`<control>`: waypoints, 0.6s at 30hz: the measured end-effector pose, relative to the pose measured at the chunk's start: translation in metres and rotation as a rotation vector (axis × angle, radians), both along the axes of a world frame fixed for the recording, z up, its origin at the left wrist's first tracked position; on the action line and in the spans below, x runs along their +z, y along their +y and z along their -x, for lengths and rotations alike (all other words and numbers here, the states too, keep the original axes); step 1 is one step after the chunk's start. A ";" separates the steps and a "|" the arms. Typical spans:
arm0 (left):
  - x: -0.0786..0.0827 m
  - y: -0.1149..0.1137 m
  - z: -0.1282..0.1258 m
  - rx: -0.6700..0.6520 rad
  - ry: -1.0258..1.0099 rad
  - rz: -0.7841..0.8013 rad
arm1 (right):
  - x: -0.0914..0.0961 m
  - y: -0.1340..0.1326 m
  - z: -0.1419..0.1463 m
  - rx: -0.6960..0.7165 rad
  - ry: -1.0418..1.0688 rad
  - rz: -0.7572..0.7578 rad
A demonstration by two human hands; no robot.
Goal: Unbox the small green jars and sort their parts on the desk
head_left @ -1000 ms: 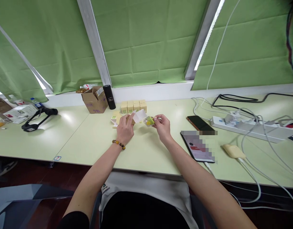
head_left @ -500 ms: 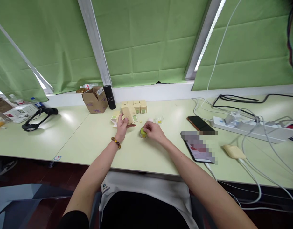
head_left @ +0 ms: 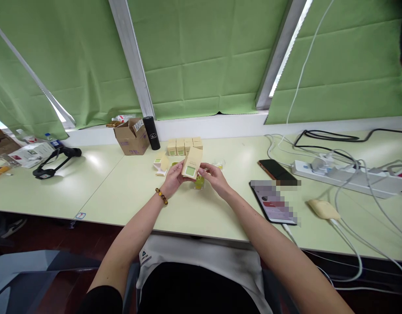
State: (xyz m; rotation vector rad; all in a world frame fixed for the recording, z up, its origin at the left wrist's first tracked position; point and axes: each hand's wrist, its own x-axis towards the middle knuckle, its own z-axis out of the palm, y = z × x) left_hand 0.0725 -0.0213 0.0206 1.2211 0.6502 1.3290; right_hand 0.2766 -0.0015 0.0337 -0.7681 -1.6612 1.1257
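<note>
Between the two bare hands stands a tall tan card carton point(head_left: 192, 163) with a green-windowed label near its lower end, tilted with its top leaning away and to the right. The step in hand seems to be steadying and handling this carton; the next move calls, I judge, for light, matched pressure, since thin card walls could crease, and for care around the clear plastic pack with green and yellow contents point(head_left: 199, 183), which sits just below the right hand's fingers.

The left hand point(head_left: 173, 179) grasps the carton at its lower left, thumb in front and fingers partly hidden behind. The right hand point(head_left: 216, 178) comes in from the other side, fingers bent, thumb and forefinger at the carton's right edge; whether they pinch or merely touch it I cannot tell. Both forearms reach forward over the pale table point(head_left: 128, 196), converging at the carton, the left wrist wearing a brown and amber bead bracelet point(head_left: 161, 196).

Just beyond the left hand lies an opened cream card box point(head_left: 161, 162); farther out, behind the carton, stands a row of small tan boxes point(head_left: 180, 146).
</note>
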 end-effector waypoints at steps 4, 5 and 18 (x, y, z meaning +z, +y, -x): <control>-0.002 0.000 -0.001 0.023 0.029 0.001 | 0.000 -0.001 0.002 0.057 0.069 0.084; -0.002 0.000 -0.001 0.049 0.041 -0.013 | 0.001 -0.001 0.002 0.061 0.100 0.101; -0.008 0.003 -0.005 0.177 0.312 -0.349 | -0.001 0.001 0.005 -0.097 0.242 0.200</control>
